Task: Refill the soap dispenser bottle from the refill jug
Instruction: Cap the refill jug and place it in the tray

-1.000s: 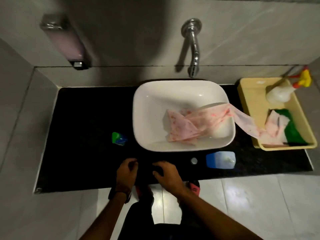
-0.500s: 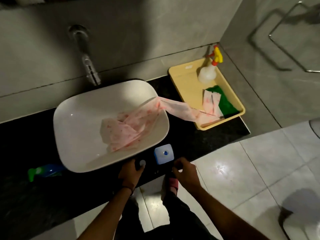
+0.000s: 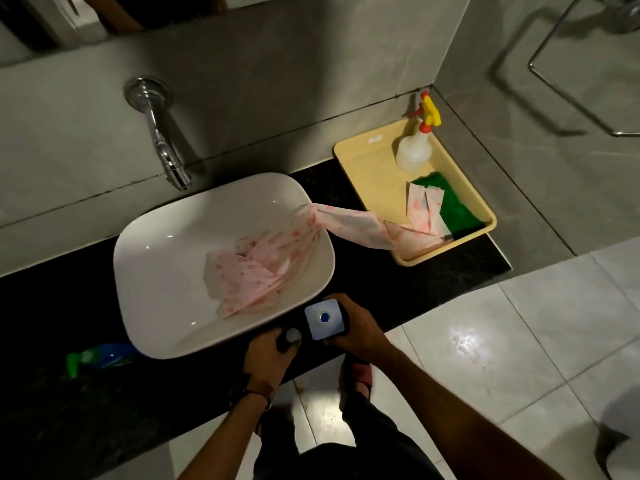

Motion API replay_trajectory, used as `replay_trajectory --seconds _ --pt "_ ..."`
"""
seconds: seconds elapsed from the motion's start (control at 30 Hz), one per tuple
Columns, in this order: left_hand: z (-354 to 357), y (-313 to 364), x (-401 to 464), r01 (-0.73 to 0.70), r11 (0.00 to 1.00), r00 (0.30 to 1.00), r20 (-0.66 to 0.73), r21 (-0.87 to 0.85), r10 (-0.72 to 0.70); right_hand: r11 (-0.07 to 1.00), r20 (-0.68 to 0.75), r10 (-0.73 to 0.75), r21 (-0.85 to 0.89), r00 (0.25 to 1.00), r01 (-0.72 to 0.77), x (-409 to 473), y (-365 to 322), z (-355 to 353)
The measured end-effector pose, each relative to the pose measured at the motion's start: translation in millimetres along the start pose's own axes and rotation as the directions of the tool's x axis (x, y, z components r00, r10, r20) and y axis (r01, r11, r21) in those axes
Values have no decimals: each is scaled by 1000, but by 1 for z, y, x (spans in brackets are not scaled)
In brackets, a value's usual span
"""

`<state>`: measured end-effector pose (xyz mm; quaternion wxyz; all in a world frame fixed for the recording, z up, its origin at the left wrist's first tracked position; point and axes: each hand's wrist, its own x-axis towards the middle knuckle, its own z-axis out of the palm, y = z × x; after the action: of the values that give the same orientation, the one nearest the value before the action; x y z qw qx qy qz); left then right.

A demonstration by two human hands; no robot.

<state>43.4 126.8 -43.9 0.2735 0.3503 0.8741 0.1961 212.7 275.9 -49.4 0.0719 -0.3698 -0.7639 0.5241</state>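
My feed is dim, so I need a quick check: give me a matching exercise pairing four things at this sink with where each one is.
Things:
1. spray bottle
2. patterned cloth
3. blue bottle
4. small white cap

Places:
A. at the left hand fingertips
B. upright in the yellow tray
C. in the right hand grip
D. draped from the basin to the tray

Pairs: 1-B, 2-D, 3-C, 4-A

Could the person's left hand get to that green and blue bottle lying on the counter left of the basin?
Probably yes. The left hand is busy with a small white cap, but the green and blue bottle lies on open black counter beside the basin, with nothing between them.
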Motion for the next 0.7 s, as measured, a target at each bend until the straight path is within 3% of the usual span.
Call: replay_trajectory --seconds 0.17,0.33,0.7 --pt "-32 17 -27 -202 943 972 -168 -265 161 1000 -62 -7 2 998 7 -5 -4 0" --pt "-59 54 -34 -415 863 894 -305 -289 328 999 -101 -32 -37 994 28 -13 -11 -1" --pt "-60 74 -22 -498 845 861 -226 -196 455 994 -101 -76 -85 992 67 -12 -32 -3"
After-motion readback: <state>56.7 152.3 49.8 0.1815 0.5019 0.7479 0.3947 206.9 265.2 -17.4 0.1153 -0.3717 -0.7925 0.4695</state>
